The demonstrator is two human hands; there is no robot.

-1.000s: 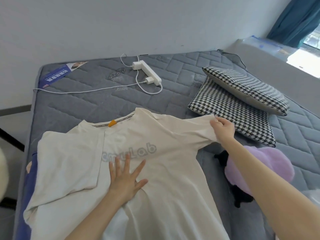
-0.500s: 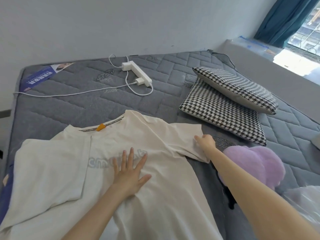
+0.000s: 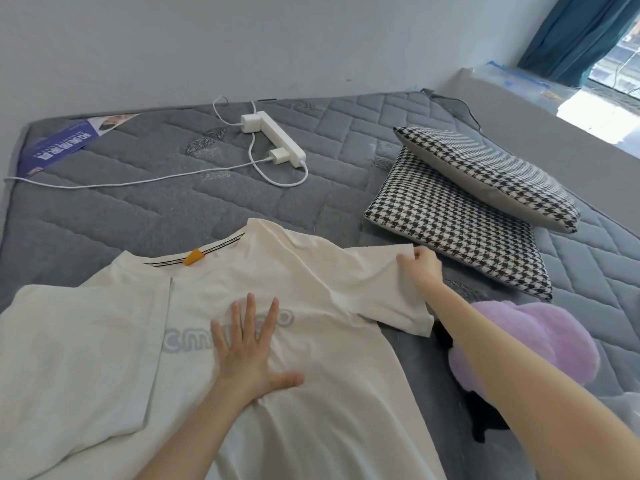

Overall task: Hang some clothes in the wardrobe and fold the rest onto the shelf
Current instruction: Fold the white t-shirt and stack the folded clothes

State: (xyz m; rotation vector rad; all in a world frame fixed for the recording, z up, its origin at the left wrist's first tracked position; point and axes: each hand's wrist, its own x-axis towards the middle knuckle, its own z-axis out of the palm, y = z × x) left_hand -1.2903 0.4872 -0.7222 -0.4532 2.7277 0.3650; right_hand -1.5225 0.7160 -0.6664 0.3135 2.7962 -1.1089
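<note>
A cream T-shirt [image 3: 311, 393] with grey lettering and an orange neck tag lies spread on the grey mattress [image 3: 138, 188]. Its left side is folded in over the body. My left hand [image 3: 247, 351] presses flat on the chest, fingers spread over the lettering. My right hand [image 3: 420, 266] pinches the upper edge of the right sleeve, which lies stretched out toward the cushions.
Two houndstooth cushions [image 3: 460, 216] are stacked at the right. A purple plush thing [image 3: 530, 344] and something black [image 3: 485, 417] lie under my right forearm. A white power strip [image 3: 277, 136] with cables sits at the back. A blue leaflet [image 3: 59, 147] lies far left.
My right hand dropped inward with the sleeve half a second ago, then moved back out toward the cushions, stretching the sleeve flat. My left hand stayed pressed on the chest.
</note>
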